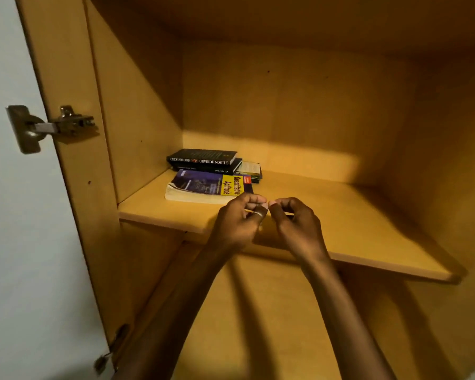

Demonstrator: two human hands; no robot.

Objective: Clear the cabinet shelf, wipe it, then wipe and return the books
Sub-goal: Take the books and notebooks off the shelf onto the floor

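both hands, left [237,219] and right [296,223], curl empty, fingertips meeting above shelf [354,231] beside books [211,176].

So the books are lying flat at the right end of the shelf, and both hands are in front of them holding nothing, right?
Not quite. The head view shows the books lying flat at the left end of the shelf, near the side wall. The rest holds: the left hand and right hand are in front of them, fingers curled, holding nothing visible.
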